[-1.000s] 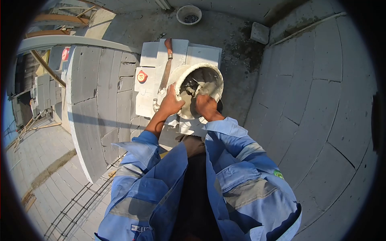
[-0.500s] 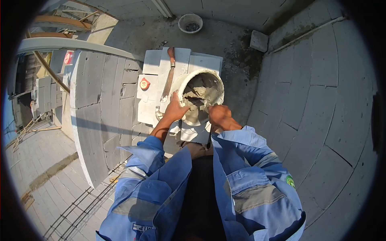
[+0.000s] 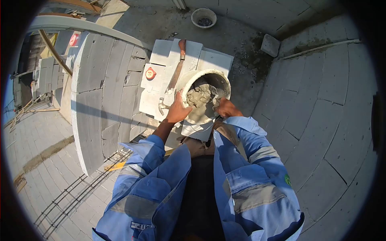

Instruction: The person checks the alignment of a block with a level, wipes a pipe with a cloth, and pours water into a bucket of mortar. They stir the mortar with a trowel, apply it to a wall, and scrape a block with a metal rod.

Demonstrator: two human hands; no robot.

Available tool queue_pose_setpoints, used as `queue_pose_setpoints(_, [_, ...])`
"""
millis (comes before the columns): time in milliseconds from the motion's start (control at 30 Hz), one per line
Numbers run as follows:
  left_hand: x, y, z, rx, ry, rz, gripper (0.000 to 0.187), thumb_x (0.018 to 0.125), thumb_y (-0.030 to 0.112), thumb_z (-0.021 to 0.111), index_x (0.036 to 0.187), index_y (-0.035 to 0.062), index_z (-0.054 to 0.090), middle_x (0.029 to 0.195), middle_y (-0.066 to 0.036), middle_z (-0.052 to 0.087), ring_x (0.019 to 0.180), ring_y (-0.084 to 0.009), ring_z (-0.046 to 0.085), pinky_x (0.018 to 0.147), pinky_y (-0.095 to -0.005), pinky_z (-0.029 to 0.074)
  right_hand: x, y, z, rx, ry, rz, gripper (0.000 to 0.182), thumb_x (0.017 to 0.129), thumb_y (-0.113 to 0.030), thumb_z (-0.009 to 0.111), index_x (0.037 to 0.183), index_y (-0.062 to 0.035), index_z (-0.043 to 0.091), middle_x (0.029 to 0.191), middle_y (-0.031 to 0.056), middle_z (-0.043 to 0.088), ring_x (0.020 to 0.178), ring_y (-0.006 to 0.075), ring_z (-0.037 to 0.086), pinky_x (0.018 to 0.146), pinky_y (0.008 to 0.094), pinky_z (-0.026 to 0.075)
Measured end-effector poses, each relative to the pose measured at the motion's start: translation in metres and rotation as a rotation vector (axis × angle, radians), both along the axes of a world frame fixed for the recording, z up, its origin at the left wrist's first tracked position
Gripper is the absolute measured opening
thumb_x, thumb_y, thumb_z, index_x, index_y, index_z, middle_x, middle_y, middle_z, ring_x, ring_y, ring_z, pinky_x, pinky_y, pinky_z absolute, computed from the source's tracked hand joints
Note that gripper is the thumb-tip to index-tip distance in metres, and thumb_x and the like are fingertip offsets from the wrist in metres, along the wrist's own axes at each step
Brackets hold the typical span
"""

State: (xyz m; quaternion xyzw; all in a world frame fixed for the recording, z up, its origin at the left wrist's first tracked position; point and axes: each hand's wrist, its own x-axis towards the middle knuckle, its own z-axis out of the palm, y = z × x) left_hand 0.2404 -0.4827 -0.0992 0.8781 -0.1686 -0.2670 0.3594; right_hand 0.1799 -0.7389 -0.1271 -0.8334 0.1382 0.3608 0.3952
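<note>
A pale, mortar-crusted bucket (image 3: pixel 183 82) lies tipped on light blocks, its mouth turned toward me. Inside is wet grey mortar (image 3: pixel 199 95), heaped in a lump toward the left. My left hand (image 3: pixel 177 110) is closed on the bucket's left rim, thumb over the edge. At the right side of the mouth, my right hand (image 3: pixel 227 108) is closed, fingers curled; what it grips is hidden against the mortar and rim. Left of the bucket lies a handsaw (image 3: pixel 175 74) with a brown handle. Near my left wrist, a hammer (image 3: pixel 162 105) rests on the blocks.
A round red-and-white object (image 3: pixel 150 73) sits on the light blocks (image 3: pixel 161 52). Beyond stands a round basin (image 3: pixel 204 18) with dark contents, and a loose block (image 3: pixel 270 45) is by the right wall. A low block wall (image 3: pixel 108 80) stands left, with a rebar frame (image 3: pixel 76 193) below.
The mortar has shifted into a rounded heap, and my right hand has moved slightly outward along the bucket's right side. My left hand stays on the rim. The view has shifted slightly.
</note>
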Motion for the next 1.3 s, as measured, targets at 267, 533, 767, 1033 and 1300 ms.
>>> queue_pose_setpoints(267, [0.007,-0.01,0.008,-0.015,0.013,0.086,0.084,0.076,0.017,0.069,0.145,-0.0026,0.025,0.136,-0.033,0.043,0.123,-0.0483,0.048,0.102,-0.0454,0.042,-0.042,0.063,-0.014,0.71,0.468,-0.77,0.039,0.085,-0.028,0.072,0.11,0.0012,0.067,0.091,0.0108,0.069,0.07,0.0189,0.064,0.064,0.034,0.051])
queue_pose_setpoints(533, [0.011,-0.02,0.01,0.003,0.029,0.045,0.084,0.075,0.018,0.066,0.144,-0.0038,0.024,0.131,-0.032,0.047,0.118,-0.0477,0.053,0.096,-0.0478,0.047,-0.001,0.052,0.02,0.517,0.036,-0.603,0.035,0.085,-0.03,0.073,0.102,0.0008,0.069,0.079,0.0153,0.068,0.056,0.0219,0.06,0.053,0.0384,0.05])
queue_pose_setpoints(767, [0.01,-0.025,0.004,0.098,0.033,0.034,0.087,0.074,0.019,0.068,0.143,-0.0083,0.022,0.133,-0.036,0.042,0.121,-0.0492,0.049,0.099,-0.0478,0.045,-0.014,0.06,-0.013,-0.355,-0.67,-0.042,0.01,0.08,-0.012,0.058,0.077,-0.0026,0.061,0.067,0.0182,0.064,0.065,0.0361,0.065,0.066,0.0449,0.054])
queue_pose_setpoints(1033, [0.014,-0.023,0.015,-0.037,0.098,0.116,0.087,0.074,0.018,0.069,0.138,-0.0165,0.023,0.134,-0.039,0.039,0.13,-0.0495,0.038,0.109,-0.0437,0.036,-0.015,0.069,0.008,-0.258,-0.494,0.184,0.016,0.078,-0.013,0.056,0.081,-0.0039,0.069,0.075,0.0182,0.068,0.078,0.0341,0.068,0.068,0.0457,0.054])
queue_pose_setpoints(1300, [0.004,-0.026,0.014,0.045,0.015,0.153,0.082,0.076,0.02,0.07,0.137,-0.0127,0.025,0.125,-0.036,0.047,0.116,-0.0503,0.051,0.099,-0.0466,0.044,-0.017,0.034,0.045,-0.245,-0.352,0.162,0.025,0.077,-0.015,0.06,0.097,-0.004,0.068,0.083,0.0212,0.069,0.079,0.0349,0.069,0.071,0.0437,0.057])
